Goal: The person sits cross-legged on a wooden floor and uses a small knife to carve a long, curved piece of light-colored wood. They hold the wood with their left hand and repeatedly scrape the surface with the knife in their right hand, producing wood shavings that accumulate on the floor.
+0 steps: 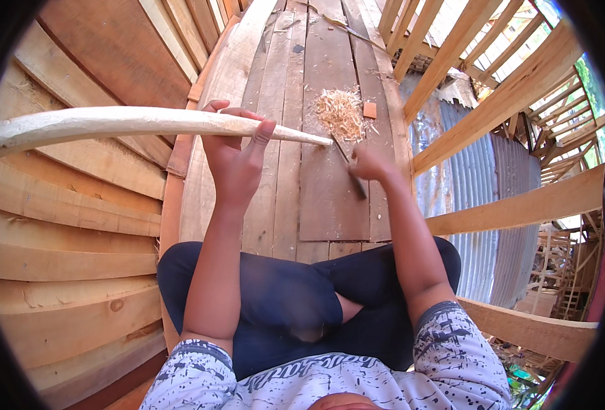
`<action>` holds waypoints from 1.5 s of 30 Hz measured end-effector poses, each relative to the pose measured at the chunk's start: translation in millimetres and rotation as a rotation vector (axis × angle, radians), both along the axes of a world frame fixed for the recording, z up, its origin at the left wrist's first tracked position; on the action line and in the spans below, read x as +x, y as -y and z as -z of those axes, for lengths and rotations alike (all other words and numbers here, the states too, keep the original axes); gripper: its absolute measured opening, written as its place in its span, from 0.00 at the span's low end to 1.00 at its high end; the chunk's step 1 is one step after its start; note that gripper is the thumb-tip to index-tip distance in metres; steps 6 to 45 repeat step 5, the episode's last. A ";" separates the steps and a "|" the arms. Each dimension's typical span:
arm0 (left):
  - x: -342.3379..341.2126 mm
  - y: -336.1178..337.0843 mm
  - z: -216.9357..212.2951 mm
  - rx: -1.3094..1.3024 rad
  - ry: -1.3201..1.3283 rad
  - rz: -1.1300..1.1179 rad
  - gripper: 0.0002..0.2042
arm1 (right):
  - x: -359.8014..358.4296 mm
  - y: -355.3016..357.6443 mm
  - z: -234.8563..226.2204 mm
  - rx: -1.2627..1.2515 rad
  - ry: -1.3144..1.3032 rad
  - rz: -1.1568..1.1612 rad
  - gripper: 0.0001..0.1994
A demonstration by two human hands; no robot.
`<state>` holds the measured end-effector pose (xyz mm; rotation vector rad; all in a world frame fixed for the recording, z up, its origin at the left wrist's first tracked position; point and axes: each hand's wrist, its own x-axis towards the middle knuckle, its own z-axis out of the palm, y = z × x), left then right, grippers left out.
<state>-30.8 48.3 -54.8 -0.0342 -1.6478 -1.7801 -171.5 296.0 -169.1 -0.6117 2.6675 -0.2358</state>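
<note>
My left hand (234, 147) is wrapped round a long, pale, peeled wooden pole (132, 121), its thumb on the near side. The pole reaches in from the left edge and narrows to a thin tip at the right. My right hand (371, 162) is closed on a slim, dark knife (357, 183). The knife's far end meets or lies very close to the pole's tip; I cannot tell whether they touch. Just beyond the tip lies a heap of wood shavings (340, 113) on the plank floor (326, 212).
A small orange-brown block (369, 110) sits beside the shavings. At left rises a plank wall (77, 239). Slatted wooden rails (514, 201) run along the right, with corrugated metal sheets (476, 164) beyond. My crossed legs (282, 287) take up the near floor. A thin strip of wood (347, 29) lies farther off.
</note>
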 end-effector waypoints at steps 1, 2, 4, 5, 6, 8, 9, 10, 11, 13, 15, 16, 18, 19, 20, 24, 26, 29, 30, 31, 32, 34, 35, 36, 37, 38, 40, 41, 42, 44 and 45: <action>1.6 3.5 -0.4 -0.025 0.007 -0.009 0.29 | 2.8 9.4 -32.6 -0.306 -0.041 -0.029 0.19; 4.0 6.0 1.7 -0.048 0.018 -0.015 0.29 | 15.3 17.7 -75.0 -0.589 -0.049 -0.015 0.16; 8.9 6.5 1.7 -0.004 0.039 -0.018 0.29 | 62.6 23.0 -175.0 -1.011 -0.207 -0.079 0.17; 7.1 3.1 -3.0 0.017 0.034 -0.008 0.29 | 82.8 13.3 -208.0 -1.243 -0.407 -0.171 0.17; 7.1 3.1 -3.0 0.017 0.034 -0.008 0.29 | 82.8 13.3 -208.0 -1.243 -0.407 -0.171 0.17; 7.1 3.1 -3.0 0.017 0.034 -0.008 0.29 | 82.8 13.3 -208.0 -1.243 -0.407 -0.171 0.17; 7.1 3.1 -3.0 0.017 0.034 -0.008 0.29 | 82.8 13.3 -208.0 -1.243 -0.407 -0.171 0.17; 7.1 3.1 -3.0 0.017 0.034 -0.008 0.29 | 82.8 13.3 -208.0 -1.243 -0.407 -0.171 0.17; 7.1 3.1 -3.0 0.017 0.034 -0.008 0.29 | 82.8 13.3 -208.0 -1.243 -0.407 -0.171 0.17; 7.1 3.1 -3.0 0.017 0.034 -0.008 0.29 | 82.8 13.3 -208.0 -1.243 -0.407 -0.171 0.17; 7.1 3.1 -3.0 0.017 0.034 -0.008 0.29 | 82.8 13.3 -208.0 -1.243 -0.407 -0.171 0.17; 7.1 3.1 -3.0 0.017 0.034 -0.008 0.29 | 82.8 13.3 -208.0 -1.243 -0.407 -0.171 0.17; 7.1 3.1 -3.0 0.017 0.034 -0.008 0.29 | 82.8 13.3 -208.0 -1.243 -0.407 -0.171 0.17; 7.1 3.1 -3.0 0.017 0.034 -0.008 0.29 | 82.8 13.3 -208.0 -1.243 -0.407 -0.171 0.17; 7.1 3.1 -3.0 0.017 0.034 -0.008 0.29 | 82.8 13.3 -208.0 -1.243 -0.407 -0.171 0.17; 7.1 3.1 -3.0 0.017 0.034 -0.008 0.29 | 82.8 13.3 -208.0 -1.243 -0.407 -0.171 0.17; 7.1 3.1 -3.0 0.017 0.034 -0.008 0.29 | 82.8 13.3 -208.0 -1.243 -0.407 -0.171 0.17; 7.1 3.1 -3.0 0.017 0.034 -0.008 0.29 | 82.8 13.3 -208.0 -1.243 -0.407 -0.171 0.17; 7.1 3.1 -3.0 0.017 0.034 -0.008 0.29 | 82.8 13.3 -208.0 -1.243 -0.407 -0.171 0.17; 7.1 3.1 -3.0 0.017 0.034 -0.008 0.29 | 82.8 13.3 -208.0 -1.243 -0.407 -0.171 0.17; 7.1 3.1 -3.0 0.017 0.034 -0.008 0.29 | 82.8 13.3 -208.0 -1.243 -0.407 -0.171 0.17; 7.1 3.1 -3.0 0.017 0.034 -0.008 0.29 | 82.8 13.3 -208.0 -1.243 -0.407 -0.171 0.17; 7.1 3.1 -3.0 0.017 0.034 -0.008 0.29 | 82.8 13.3 -208.0 -1.243 -0.407 -0.171 0.17; 7.1 3.1 -3.0 0.017 0.034 -0.008 0.29 | 82.8 13.3 -208.0 -1.243 -0.407 -0.171 0.17; 7.1 3.1 -3.0 0.017 0.034 -0.008 0.29 | 82.8 13.3 -208.0 -1.243 -0.407 -0.171 0.17; 7.1 3.1 -3.0 0.017 0.034 -0.008 0.29 | 82.8 13.3 -208.0 -1.243 -0.407 -0.171 0.17; 7.1 3.1 -3.0 0.017 0.034 -0.008 0.29 | 82.8 13.3 -208.0 -1.243 -0.407 -0.171 0.17; 7.1 3.1 -3.0 0.017 0.034 -0.008 0.29 | 82.8 13.3 -208.0 -1.243 -0.407 -0.171 0.17; 7.1 3.1 -3.0 0.017 0.034 -0.008 0.29 | 82.8 13.3 -208.0 -1.243 -0.407 -0.171 0.17; 7.1 3.1 -3.0 0.017 0.034 -0.008 0.29 | 82.8 13.3 -208.0 -1.243 -0.407 -0.171 0.17; 7.1 3.1 -3.0 0.017 0.034 -0.008 0.29 | 82.8 13.3 -208.0 -1.243 -0.407 -0.171 0.17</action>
